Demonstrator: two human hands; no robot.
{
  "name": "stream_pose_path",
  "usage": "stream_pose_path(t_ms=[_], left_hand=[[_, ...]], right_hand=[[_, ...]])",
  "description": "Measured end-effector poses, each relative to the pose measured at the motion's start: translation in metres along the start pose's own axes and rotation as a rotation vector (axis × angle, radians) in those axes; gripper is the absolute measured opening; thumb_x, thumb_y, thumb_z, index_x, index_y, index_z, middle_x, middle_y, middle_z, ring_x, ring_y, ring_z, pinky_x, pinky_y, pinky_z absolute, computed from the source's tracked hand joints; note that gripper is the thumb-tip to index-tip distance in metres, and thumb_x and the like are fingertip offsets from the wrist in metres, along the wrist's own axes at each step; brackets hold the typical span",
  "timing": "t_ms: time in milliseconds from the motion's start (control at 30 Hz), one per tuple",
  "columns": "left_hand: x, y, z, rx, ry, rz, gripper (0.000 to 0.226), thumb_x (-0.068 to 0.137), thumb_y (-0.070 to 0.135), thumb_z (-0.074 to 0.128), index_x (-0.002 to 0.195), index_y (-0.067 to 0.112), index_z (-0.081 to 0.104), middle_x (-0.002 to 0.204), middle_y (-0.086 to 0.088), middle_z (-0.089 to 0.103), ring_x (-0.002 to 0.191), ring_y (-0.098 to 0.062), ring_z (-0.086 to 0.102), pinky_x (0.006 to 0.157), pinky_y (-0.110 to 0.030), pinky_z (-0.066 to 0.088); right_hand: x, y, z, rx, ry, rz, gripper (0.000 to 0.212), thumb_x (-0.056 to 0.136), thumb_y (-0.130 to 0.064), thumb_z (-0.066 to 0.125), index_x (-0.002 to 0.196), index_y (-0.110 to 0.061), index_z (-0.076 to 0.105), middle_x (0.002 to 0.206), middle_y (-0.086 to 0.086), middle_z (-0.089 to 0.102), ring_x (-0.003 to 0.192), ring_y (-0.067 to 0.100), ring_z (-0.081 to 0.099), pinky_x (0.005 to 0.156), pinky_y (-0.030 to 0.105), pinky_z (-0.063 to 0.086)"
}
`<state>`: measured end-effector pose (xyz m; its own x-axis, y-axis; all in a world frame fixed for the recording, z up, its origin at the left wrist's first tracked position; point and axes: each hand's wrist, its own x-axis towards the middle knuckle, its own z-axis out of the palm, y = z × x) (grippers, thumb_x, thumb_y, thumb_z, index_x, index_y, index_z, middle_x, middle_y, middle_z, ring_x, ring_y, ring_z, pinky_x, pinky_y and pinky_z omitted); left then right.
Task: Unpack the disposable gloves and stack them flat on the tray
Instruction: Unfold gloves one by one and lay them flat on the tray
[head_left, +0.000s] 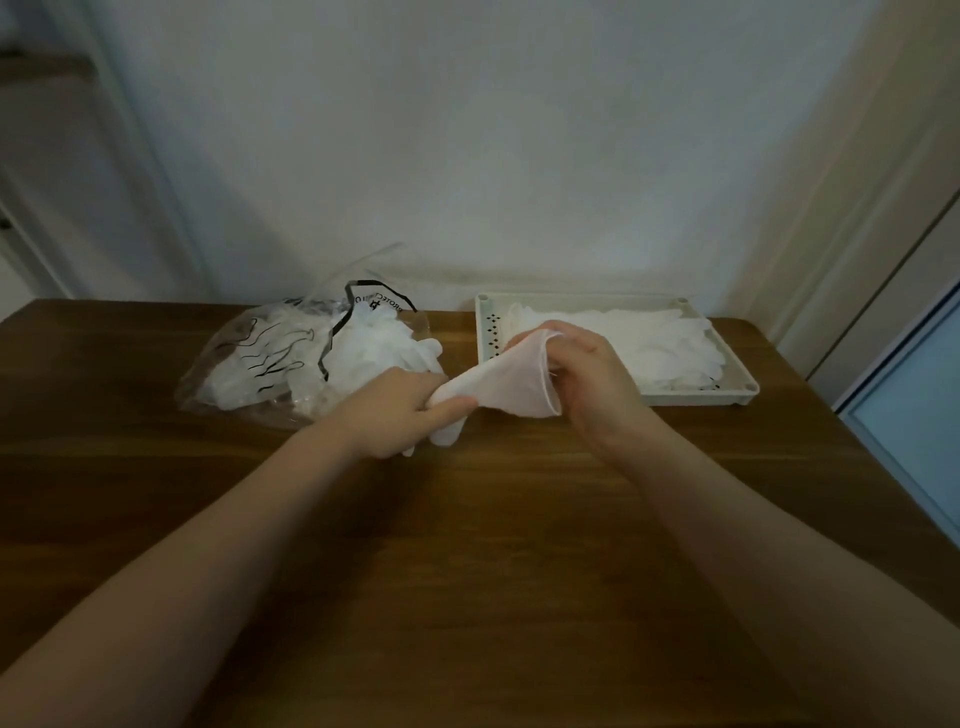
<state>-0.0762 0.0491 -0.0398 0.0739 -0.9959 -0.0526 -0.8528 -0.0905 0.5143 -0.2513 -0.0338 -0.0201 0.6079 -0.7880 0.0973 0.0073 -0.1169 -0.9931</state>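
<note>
- A person is standing at a wooden table (467, 545), both bare forearms reaching out over it.
- The left hand (400, 415) is closing in a fist around the finger end of a white disposable glove (498, 389), with a few glove fingers hanging out below the fist.
- The right hand (587, 379) is pinching the glove's cuff edge between thumb and fingertips, the other fingers curling loosely.
- The glove is stretching between the two hands, held just above the table, between the bag and the tray, its cuff end overlapping the tray's near left corner from this viewpoint.
- A clear plastic bag (291, 358) with black printing is lying on the table to the left, near the wall, its mouth gaping toward the right.
- More white gloves (374, 343) are spilling out of that bag's opening, just behind the left hand.
- A pale rectangular tray (748, 387) is sitting on the right of the table, close to the wall.
- A stack of gloves (660, 343) is lying flat inside the tray, fingers pointing right.
</note>
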Motion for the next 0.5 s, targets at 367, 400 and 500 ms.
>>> stream_pose_path(t_ms=[367,400,500], left_hand=[[0.015,0.05,0.002,-0.521,0.302,0.213,0.029,0.1,0.013,0.035,0.119,0.024,0.054,0.115,0.011,0.058,0.108,-0.003,0.053,0.088,-0.014,0.041],[0.019,0.06,0.0,-0.65,0.266,0.222,0.029,0.101,0.017,0.034,0.11,0.025,0.06,0.104,0.012,0.063,0.1,-0.008,0.058,0.082,-0.015,0.046],[0.026,0.087,-0.006,-0.692,0.214,0.197,0.029,0.095,0.036,0.045,0.074,0.029,0.062,0.066,0.021,0.063,0.069,-0.007,0.058,0.06,-0.009,0.044]], right_hand=[[-0.003,-0.035,-0.028,0.044,0.293,-0.113,0.03,0.095,-0.021,0.053,0.066,-0.014,0.054,0.058,-0.006,0.052,0.056,0.008,0.05,0.052,0.023,0.043],[-0.004,-0.035,-0.03,-0.084,0.314,-0.166,0.03,0.093,-0.02,0.055,0.064,-0.014,0.054,0.058,-0.005,0.053,0.056,0.009,0.051,0.051,0.024,0.044],[-0.005,-0.036,-0.031,-0.417,0.307,-0.266,0.026,0.088,-0.023,0.062,0.064,-0.015,0.056,0.057,-0.009,0.054,0.054,0.007,0.051,0.054,0.025,0.045]])
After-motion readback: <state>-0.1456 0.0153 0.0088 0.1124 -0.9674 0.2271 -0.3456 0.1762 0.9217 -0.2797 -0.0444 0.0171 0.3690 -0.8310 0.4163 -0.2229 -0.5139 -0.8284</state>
